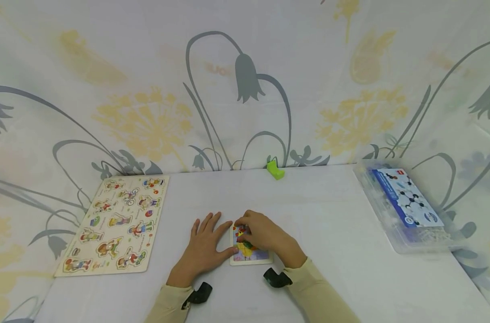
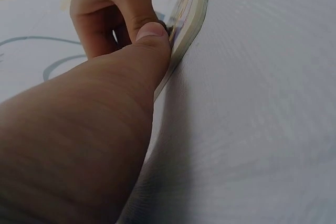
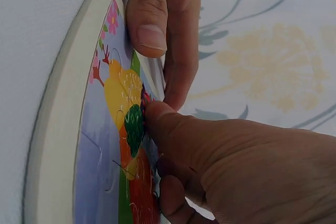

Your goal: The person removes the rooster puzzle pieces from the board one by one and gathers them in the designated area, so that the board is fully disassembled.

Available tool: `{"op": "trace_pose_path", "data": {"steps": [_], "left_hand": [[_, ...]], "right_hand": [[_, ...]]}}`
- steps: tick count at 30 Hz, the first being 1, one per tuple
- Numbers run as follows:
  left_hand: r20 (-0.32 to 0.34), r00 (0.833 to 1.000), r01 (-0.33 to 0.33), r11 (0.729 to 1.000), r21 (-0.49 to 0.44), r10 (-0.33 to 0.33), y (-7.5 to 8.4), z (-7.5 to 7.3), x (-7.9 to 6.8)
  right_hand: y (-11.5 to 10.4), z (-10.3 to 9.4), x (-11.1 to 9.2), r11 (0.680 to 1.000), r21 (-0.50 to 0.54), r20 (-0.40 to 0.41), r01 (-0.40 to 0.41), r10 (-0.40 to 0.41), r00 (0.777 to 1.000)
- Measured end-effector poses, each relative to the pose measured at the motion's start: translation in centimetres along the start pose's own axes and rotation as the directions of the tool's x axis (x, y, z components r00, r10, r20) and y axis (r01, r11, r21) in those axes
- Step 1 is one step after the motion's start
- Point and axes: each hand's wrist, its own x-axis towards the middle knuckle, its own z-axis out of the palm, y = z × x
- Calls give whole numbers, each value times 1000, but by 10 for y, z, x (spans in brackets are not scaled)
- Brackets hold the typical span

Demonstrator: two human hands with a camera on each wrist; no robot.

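A small jigsaw puzzle [image 1: 250, 259] in a pale frame lies on the white table, its picture showing a yellow and green bird [image 3: 122, 94] with red and orange parts. My left hand [image 1: 207, 251] rests beside its left edge, fingers spread on the table and thumb [image 2: 153, 31] at the frame's rim. Over the upper part of the picture is my right hand [image 1: 265, 231], its fingers curled and thumb tip [image 3: 160, 109] down at a small red and purple puzzle piece [image 3: 146, 97]. The hand hides much of that piece and the puzzle's upper right.
A wooden peg puzzle board [image 1: 121, 224] with cartoon figures lies at the left. At the right is a clear plastic box [image 1: 404, 244] with a blue and white molecule-print label. A bright green piece [image 1: 275, 170] lies by the flower-patterned cloth backdrop [image 1: 245, 125].
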Motion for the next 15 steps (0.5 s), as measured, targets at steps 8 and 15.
{"op": "trace_pose_path", "data": {"steps": [8,15], "left_hand": [[24,1000,17,1000,-7,-17,0,-2,-1],[32,999,21,1000,16,-22,0,0,1]], "right_hand": [[5,3,0,998,-45,-5,49,-49,999],[25,-7,5,999,9,-121,45,-44,992]]}}
